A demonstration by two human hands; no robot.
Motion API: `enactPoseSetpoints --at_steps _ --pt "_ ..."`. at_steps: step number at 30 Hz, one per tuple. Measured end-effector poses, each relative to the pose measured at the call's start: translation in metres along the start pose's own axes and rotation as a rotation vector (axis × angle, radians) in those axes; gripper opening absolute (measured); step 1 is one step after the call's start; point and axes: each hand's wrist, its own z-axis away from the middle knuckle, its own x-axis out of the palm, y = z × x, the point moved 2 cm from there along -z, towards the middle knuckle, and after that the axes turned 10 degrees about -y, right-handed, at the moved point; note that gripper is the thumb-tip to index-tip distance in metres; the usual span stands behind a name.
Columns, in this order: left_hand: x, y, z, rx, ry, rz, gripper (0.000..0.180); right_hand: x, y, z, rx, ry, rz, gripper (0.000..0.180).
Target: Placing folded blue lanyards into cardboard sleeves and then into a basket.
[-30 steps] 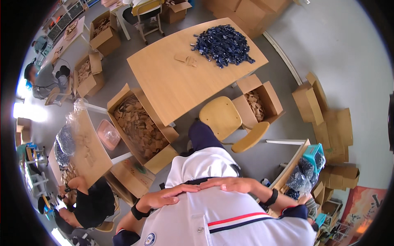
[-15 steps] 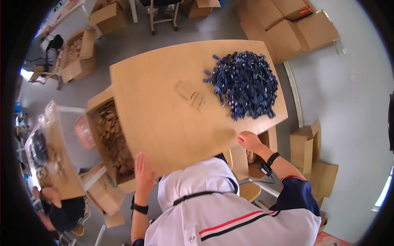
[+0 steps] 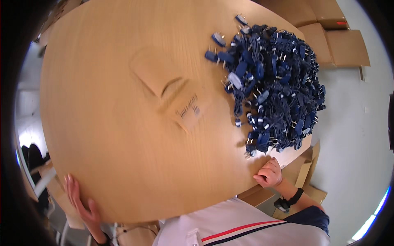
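Observation:
A large heap of dark blue plug adapters with bundled black cables (image 3: 283,90) covers the right side of the wooden table (image 3: 111,135). Several plugs lie loose at the heap's left side, metal pins showing. Left of it rests a flat brown cardboard packet (image 3: 156,74) with a flap and dark print, nearly the table's colour. My left hand (image 3: 84,203) is at the table's near left edge, fingers stretched out and holding nothing. At the near right edge, just below the heap, my right hand (image 3: 270,173) is curled into a fist, with nothing visible in it.
Open cardboard boxes (image 3: 344,45) stand beyond the table's far right edge, against the grey wall. Another open carton (image 3: 256,194) is below the near right edge. A dark wrist device (image 3: 289,201) is strapped to my right wrist.
The view has come closer to the table, so the heap and packet look larger. My left hand is still open at the left edge, and my right hand is still curled near the heap.

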Motion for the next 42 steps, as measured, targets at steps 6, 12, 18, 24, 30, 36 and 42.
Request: enactPoseSetpoints --at_steps 6,12,18,24,30,36,42 --pt "-0.003 0.023 0.004 -0.029 0.113 -0.030 0.045 -0.010 -0.010 -0.008 -0.105 0.028 -0.113 0.018" --pt "-0.007 0.069 0.007 -0.052 0.228 0.146 0.039 -0.001 -0.011 0.013 0.011 0.192 -0.248 0.016" --pt "-0.036 0.187 -0.043 0.330 0.164 0.245 0.043 -0.068 -0.044 -0.004 0.195 0.264 -0.228 0.019" --pt "0.020 0.214 -0.178 0.294 0.279 0.061 0.052 -0.140 -0.074 -0.142 0.136 0.155 -0.064 0.030" --pt "0.057 0.222 -0.198 0.165 0.129 -0.022 0.056 -0.079 -0.018 -0.246 0.288 0.100 0.373 0.029" --pt "0.064 0.217 -0.165 0.281 0.150 -0.010 0.049 -0.051 0.000 -0.243 0.105 0.113 0.528 0.024" --pt "0.061 0.223 -0.124 0.319 0.071 0.020 0.049 -0.072 -0.012 -0.207 -0.066 0.177 0.252 0.022"
